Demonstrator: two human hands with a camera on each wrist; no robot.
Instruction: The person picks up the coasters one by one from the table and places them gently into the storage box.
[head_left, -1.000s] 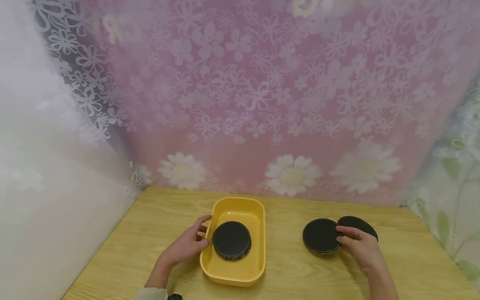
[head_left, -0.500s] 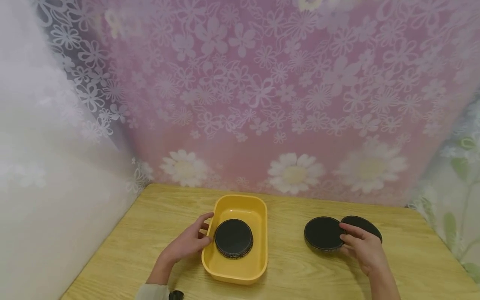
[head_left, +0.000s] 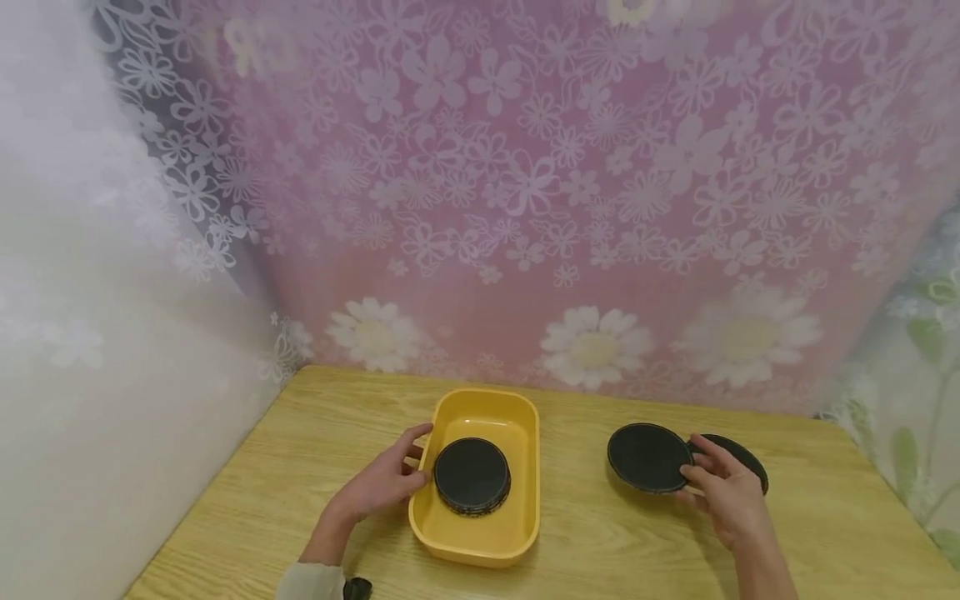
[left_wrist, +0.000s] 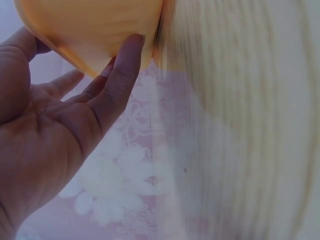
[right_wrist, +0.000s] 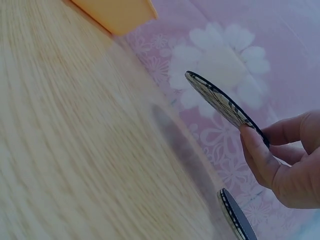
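My right hand (head_left: 727, 493) pinches the edge of a round black coaster (head_left: 648, 457), thumb on one face and fingers on the other. The right wrist view shows this coaster (right_wrist: 218, 100) tilted above the table, with a patterned pale underside. A second coaster (head_left: 745, 460) lies behind my right hand, partly hidden by it. My left hand (head_left: 381, 482) rests against the left side of a yellow tray (head_left: 480, 543), its fingers (left_wrist: 127, 62) touching the outer wall. Inside the tray sits a stack of black coasters (head_left: 471, 473).
The wooden table (head_left: 577, 542) extends around the tray and between it and the right hand. A flowered pink backdrop (head_left: 487, 208) stands at the table's far edge, and a pale side wall (head_left: 150, 400) rises on the left. A small black object (head_left: 357, 588) shows near the left sleeve.
The right hand has lifted and tilted the pinched coaster off the table. The left hand stays at the tray. The whole head view has shifted slightly.
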